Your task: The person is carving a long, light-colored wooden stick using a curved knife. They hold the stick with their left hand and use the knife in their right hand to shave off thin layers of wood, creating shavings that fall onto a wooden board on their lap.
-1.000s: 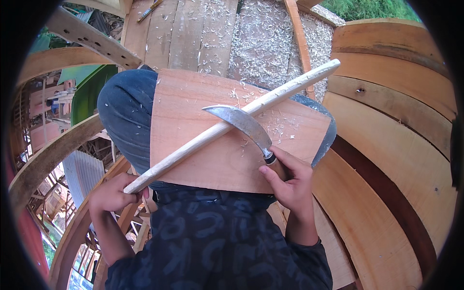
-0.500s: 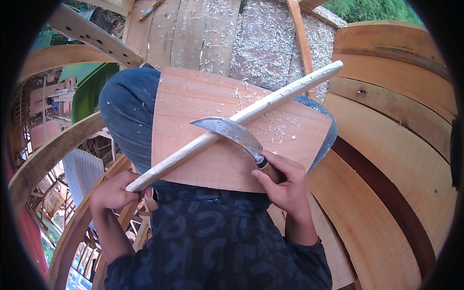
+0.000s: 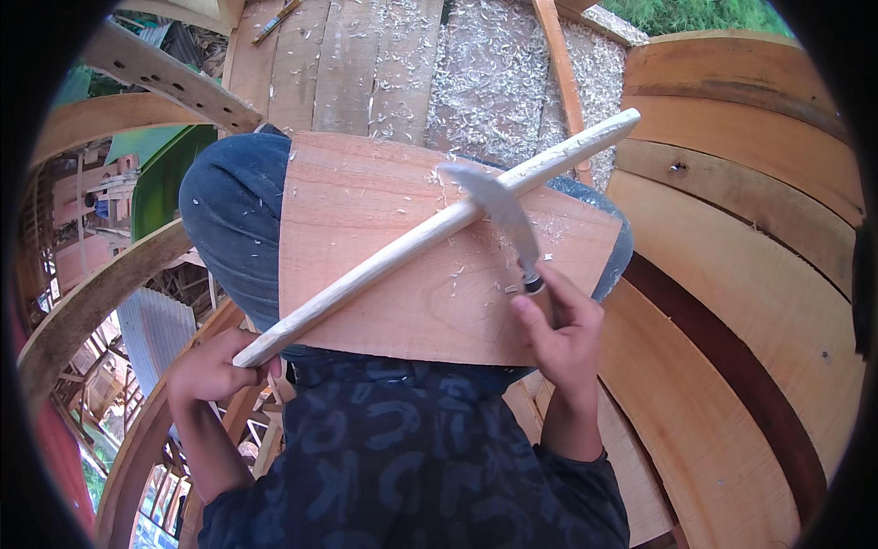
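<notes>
My left hand (image 3: 212,366) is closed round the near end of a long pale wooden stick (image 3: 384,252). The stick runs diagonally over a flat wooden board (image 3: 366,201) on my lap, its far end up at the right. In my right hand (image 3: 565,325) is a curved knife (image 3: 506,215), gripped by its wooden handle with the thumb along it. The slightly blurred blade crosses the stick beyond its middle, the tip pointing to the far left. Whether the edge touches the wood I cannot tell. Small shavings lie on the board.
Wood shavings (image 3: 485,82) cover much of the plank floor in front of me. Curved planks (image 3: 722,265) form a wall at my right. Bent wooden ribs (image 3: 101,288) stand at the left, with gaps between them. A thin pencil-like stick (image 3: 276,20) lies far left on the planks.
The knife and my right hand have moved right and the blade has slid farther along the stick toward its far end. My left hand keeps its hold in nearly the same spot.
</notes>
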`<state>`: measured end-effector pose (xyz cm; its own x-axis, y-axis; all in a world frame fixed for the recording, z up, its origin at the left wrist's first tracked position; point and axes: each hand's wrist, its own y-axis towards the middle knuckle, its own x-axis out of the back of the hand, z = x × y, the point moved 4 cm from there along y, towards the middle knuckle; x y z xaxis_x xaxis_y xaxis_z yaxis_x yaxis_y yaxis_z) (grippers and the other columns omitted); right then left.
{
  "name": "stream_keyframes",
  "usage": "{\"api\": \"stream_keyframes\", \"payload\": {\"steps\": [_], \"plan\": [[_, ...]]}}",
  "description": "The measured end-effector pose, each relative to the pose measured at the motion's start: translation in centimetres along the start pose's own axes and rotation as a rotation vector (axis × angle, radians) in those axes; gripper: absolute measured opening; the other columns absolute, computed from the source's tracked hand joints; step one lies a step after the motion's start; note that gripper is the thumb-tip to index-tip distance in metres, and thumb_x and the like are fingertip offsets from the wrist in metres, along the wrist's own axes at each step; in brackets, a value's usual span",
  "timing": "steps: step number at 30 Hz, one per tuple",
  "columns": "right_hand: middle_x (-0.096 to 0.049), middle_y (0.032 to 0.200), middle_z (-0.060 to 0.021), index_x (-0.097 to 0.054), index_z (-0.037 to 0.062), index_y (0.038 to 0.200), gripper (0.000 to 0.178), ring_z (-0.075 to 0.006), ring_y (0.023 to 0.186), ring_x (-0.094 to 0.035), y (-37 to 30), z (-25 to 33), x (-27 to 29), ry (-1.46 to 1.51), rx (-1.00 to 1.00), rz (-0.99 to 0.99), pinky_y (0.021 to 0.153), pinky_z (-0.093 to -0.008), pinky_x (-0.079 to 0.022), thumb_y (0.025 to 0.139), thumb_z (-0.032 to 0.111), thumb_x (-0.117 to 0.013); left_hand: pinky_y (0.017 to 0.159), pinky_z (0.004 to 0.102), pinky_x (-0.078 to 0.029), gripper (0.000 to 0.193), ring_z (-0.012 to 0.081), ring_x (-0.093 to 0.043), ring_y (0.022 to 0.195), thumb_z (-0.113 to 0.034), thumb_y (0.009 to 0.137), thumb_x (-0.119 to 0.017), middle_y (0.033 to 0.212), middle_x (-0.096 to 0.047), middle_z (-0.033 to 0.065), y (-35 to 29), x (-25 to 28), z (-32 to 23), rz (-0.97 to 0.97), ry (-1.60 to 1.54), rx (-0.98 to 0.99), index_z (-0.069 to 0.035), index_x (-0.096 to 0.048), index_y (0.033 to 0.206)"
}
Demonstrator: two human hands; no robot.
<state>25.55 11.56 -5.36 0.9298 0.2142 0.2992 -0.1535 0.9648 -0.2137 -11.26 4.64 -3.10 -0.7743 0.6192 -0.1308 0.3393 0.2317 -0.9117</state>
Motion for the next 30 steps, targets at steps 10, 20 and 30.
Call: {"api": "stream_keyframes", "payload": {"steps": [10,20,30], "plan": [[-0.07,0.101,-0.0131,-0.06,-0.0093,0.121,0.042,-0.0149,0.092,-0.064,0.1,0.9,0.3,-0.121,0.028,0.144,0.085,-0.0269,-0.05,0.084,0.004,-0.072,0.065,0.0274,-0.048,0.026,0.0137,-0.061,0.068,-0.012,0.066,-0.055,0.072,-0.064,0.0057,-0.1,0.3,0.6,0.004,0.015,0.014,0.0,-0.067,0.086],[-0.068,0.101,-0.0125,-0.059,-0.0078,0.123,0.04,-0.013,0.093,-0.063,0.3,-0.5,1.0,0.045,-0.166,-0.149,0.083,-0.0268,-0.05,0.087,0.005,-0.069,0.063,0.0274,-0.047,0.026,0.0131,-0.059,0.067,-0.012,0.064,-0.055,0.071,-0.063,0.0054,-0.2,0.6,1.1,-0.01,0.023,0.018,-0.001,-0.066,0.085],[-0.071,0.1,-0.0204,-0.066,-0.005,0.113,0.037,-0.022,0.097,-0.068,0.6,-0.3,1.0,-0.072,-0.113,-0.083,0.086,-0.0297,-0.05,0.079,0.006,-0.075,0.06,0.0261,-0.045,0.025,0.0115,-0.057,0.064,-0.011,0.063,-0.055,0.07,-0.061,0.0033,-0.1,0.2,1.5,-0.009,-0.035,0.004,-0.001,-0.066,0.084]]}}
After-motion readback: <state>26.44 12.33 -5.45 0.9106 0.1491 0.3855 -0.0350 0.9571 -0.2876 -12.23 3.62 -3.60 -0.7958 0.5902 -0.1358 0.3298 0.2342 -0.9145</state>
